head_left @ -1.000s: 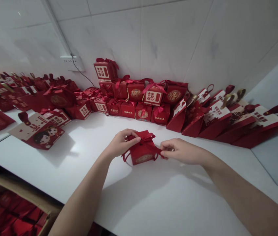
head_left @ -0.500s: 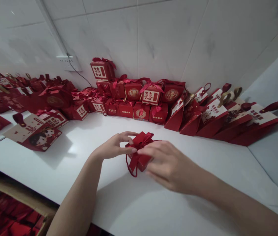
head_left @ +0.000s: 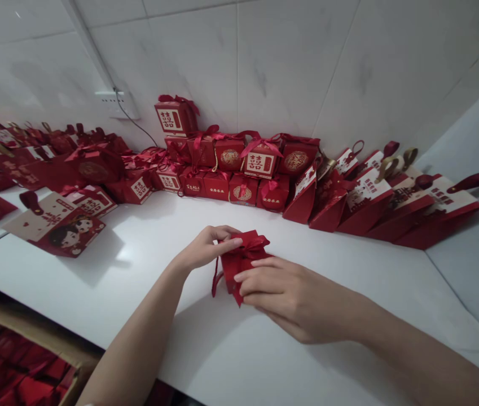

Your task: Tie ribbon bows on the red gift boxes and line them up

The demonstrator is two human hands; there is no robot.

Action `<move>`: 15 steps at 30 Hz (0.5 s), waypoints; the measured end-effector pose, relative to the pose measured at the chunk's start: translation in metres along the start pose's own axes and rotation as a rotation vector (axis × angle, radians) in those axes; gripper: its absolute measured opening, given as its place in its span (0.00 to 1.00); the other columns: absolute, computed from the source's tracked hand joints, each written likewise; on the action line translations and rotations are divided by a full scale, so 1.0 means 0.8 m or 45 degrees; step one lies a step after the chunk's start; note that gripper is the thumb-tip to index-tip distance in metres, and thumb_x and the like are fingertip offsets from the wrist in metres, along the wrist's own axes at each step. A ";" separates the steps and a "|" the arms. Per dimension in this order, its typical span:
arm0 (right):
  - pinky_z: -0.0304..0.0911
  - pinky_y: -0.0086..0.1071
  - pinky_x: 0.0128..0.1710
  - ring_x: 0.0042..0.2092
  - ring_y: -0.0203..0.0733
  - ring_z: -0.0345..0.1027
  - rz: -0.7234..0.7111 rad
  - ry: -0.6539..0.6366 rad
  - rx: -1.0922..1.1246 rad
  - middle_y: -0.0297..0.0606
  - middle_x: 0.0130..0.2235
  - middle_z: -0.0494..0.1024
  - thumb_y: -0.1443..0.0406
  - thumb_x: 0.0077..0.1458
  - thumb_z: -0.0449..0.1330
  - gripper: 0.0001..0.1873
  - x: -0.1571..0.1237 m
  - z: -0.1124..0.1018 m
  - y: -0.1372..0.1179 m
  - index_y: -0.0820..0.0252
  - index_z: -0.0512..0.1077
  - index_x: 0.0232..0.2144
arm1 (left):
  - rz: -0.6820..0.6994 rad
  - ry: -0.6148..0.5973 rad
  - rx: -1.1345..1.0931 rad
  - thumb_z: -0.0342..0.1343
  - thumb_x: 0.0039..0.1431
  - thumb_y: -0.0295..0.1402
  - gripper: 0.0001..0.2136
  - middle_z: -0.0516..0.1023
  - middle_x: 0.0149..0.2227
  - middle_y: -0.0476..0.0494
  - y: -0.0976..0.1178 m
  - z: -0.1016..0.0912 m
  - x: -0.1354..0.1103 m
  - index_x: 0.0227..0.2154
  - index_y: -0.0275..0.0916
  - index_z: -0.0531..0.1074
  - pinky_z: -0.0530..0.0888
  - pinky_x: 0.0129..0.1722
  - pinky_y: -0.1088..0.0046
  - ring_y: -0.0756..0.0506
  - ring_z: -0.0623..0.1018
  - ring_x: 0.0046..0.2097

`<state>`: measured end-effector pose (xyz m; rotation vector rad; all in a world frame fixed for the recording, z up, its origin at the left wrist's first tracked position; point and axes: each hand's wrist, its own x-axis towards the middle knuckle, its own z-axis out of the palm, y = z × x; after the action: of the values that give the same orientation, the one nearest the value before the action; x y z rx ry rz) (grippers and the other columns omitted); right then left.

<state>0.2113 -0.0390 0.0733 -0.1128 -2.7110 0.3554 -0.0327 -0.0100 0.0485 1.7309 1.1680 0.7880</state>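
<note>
On the white table in front of me sits a small red gift box [head_left: 231, 265] with a red ribbon bow [head_left: 255, 246] on top. A dark red cord loop [head_left: 214, 282] hangs at its left side. My left hand [head_left: 214, 246] grips the far left part of the box, thumb on top by the bow and fingers behind. From the right, my right hand [head_left: 288, 293] has its fingers curled over the near right part, by a ribbon end [head_left: 237, 294]. Its thumb and the box's right side are hidden.
Stacked red boxes with bows [head_left: 231, 186] line the wall. Triangular red boxes with strap handles [head_left: 366, 200] stand at the right. A printed handled box [head_left: 67, 231] lies at the left. Below the table edge, a cardboard carton [head_left: 31, 332] holds red boxes.
The box has turned a little between my hands. My right hand has come slightly down and its fingers now lie over the near side. My left hand has moved a bit right.
</note>
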 end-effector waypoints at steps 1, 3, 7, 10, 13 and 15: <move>0.59 0.39 0.60 0.54 0.41 0.69 0.001 -0.038 0.013 0.40 0.46 0.79 0.75 0.62 0.50 0.16 -0.002 -0.005 0.001 0.61 0.75 0.44 | 0.006 0.014 0.027 0.59 0.58 0.45 0.20 0.79 0.46 0.41 0.000 0.001 0.000 0.16 0.37 0.69 0.73 0.46 0.62 0.42 0.78 0.43; 0.62 0.38 0.56 0.50 0.42 0.71 0.043 -0.113 0.012 0.39 0.44 0.79 0.75 0.60 0.51 0.16 -0.005 -0.007 0.005 0.60 0.76 0.42 | 0.015 0.022 0.080 0.61 0.55 0.44 0.21 0.79 0.46 0.41 0.000 0.002 -0.001 0.15 0.37 0.63 0.71 0.46 0.62 0.42 0.77 0.42; 0.62 0.37 0.52 0.43 0.40 0.70 0.097 -0.239 -0.007 0.39 0.43 0.79 0.76 0.58 0.52 0.15 -0.008 0.006 0.011 0.60 0.76 0.39 | 0.013 -0.048 0.125 0.62 0.55 0.44 0.21 0.78 0.47 0.40 0.002 0.002 0.000 0.17 0.37 0.61 0.71 0.45 0.64 0.42 0.77 0.43; 0.58 0.36 0.55 0.39 0.38 0.68 0.077 -0.308 0.005 0.37 0.40 0.78 0.76 0.57 0.52 0.14 -0.007 0.007 0.011 0.62 0.76 0.37 | 0.002 -0.102 0.138 0.61 0.55 0.44 0.19 0.78 0.46 0.39 0.004 -0.002 -0.002 0.19 0.36 0.64 0.71 0.45 0.64 0.43 0.77 0.43; 0.58 0.36 0.51 0.36 0.38 0.66 0.097 -0.332 0.047 0.34 0.35 0.77 0.70 0.61 0.53 0.11 -0.009 -0.009 0.006 0.60 0.76 0.36 | 0.005 -0.185 0.129 0.63 0.55 0.43 0.14 0.77 0.47 0.41 0.009 -0.013 -0.007 0.26 0.37 0.71 0.70 0.50 0.64 0.42 0.76 0.47; 0.59 0.35 0.43 0.35 0.38 0.65 0.159 -0.303 0.053 0.34 0.32 0.75 0.66 0.64 0.53 0.11 -0.013 -0.024 0.003 0.59 0.76 0.34 | -0.016 -0.256 0.090 0.63 0.55 0.43 0.12 0.76 0.50 0.42 0.012 -0.021 -0.011 0.30 0.38 0.74 0.69 0.54 0.64 0.41 0.75 0.51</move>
<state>0.2283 -0.0336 0.0861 -0.2436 -2.9368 0.4896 -0.0467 -0.0146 0.0643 1.8130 1.0797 0.5562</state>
